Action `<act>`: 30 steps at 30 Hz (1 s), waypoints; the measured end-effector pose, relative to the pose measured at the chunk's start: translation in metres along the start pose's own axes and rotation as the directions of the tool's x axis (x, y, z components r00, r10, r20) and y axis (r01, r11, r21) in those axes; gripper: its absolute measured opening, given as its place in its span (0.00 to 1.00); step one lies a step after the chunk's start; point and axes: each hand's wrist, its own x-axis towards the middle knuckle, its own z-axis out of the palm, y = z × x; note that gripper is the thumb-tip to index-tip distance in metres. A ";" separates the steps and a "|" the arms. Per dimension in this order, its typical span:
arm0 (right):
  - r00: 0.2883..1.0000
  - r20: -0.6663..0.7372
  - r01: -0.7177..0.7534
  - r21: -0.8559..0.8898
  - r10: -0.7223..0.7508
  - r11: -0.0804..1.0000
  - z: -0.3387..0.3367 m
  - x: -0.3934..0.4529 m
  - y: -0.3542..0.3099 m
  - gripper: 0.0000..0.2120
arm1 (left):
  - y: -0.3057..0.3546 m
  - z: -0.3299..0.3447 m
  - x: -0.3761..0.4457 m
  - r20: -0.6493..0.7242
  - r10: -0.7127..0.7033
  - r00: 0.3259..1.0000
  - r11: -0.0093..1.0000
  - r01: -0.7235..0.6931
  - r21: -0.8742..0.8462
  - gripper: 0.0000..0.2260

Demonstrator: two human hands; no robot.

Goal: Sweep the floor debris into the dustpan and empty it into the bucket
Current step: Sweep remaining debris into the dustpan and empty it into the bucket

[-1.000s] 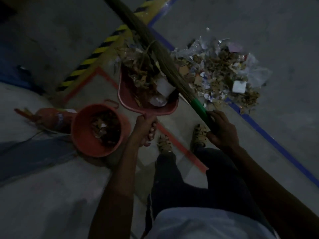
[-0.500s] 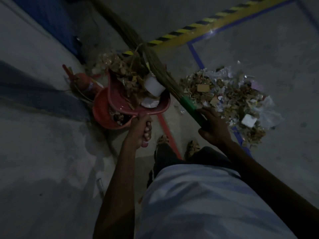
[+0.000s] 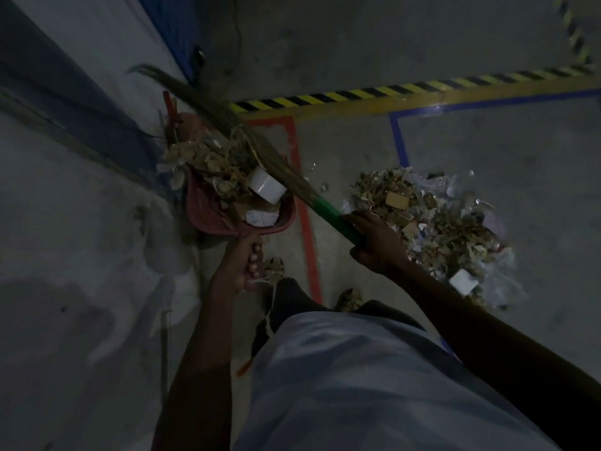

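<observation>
Left hand [image 3: 242, 266]: fingers curled tight round the dustpan [image 3: 208, 211] handle, pan held out ahead of them, heaped high.
Right hand [image 3: 377, 242]: fingers wrapped round the green grip of the broom [image 3: 279, 172], bristles lying across the load.
Load: dry leaves and a white roll [image 3: 267, 185] sit just past the left fingers, crowding the pan's edges.
Bucket [image 3: 192, 123]: almost hidden beyond the pan; only a red edge shows.
Spill risk: tip too early or off-centre and leaves probably miss the bucket, since its mouth is out of sight.
Roll risk: it looks loose and could tumble out first.
Pile [image 3: 432, 222]: plenty left just beyond the right fingers.
</observation>
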 end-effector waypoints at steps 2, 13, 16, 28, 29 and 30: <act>1.000 0.017 -0.009 -0.005 0.009 1.000 0.005 0.019 -0.008 0.35 | 0.008 -0.013 0.012 0.000 -0.021 1.000 0.999 0.021 -0.034 0.15; 0.976 0.115 -0.181 -0.054 0.186 0.982 0.057 0.121 -0.068 0.34 | 0.069 -0.103 0.115 0.097 -0.248 0.964 0.968 0.249 -0.008 0.14; 0.965 0.103 -0.237 -0.069 0.243 0.969 0.072 0.139 -0.079 0.33 | 0.083 -0.123 0.147 0.119 -0.316 0.941 0.949 0.314 0.035 0.15; 0.952 0.015 -0.304 -0.031 0.304 0.952 0.084 0.182 -0.101 0.32 | 0.114 -0.150 0.250 0.062 -0.397 0.916 0.916 0.390 0.094 0.17; 0.950 0.014 -0.310 -0.020 0.310 0.950 0.082 0.183 -0.101 0.32 | 0.113 -0.150 0.252 0.074 -0.413 0.908 0.909 0.408 0.082 0.18; 0.948 0.009 -0.317 -0.015 0.317 0.948 0.081 0.182 -0.100 0.32 | 0.113 -0.149 0.253 0.090 -0.428 0.899 0.903 0.423 0.074 0.19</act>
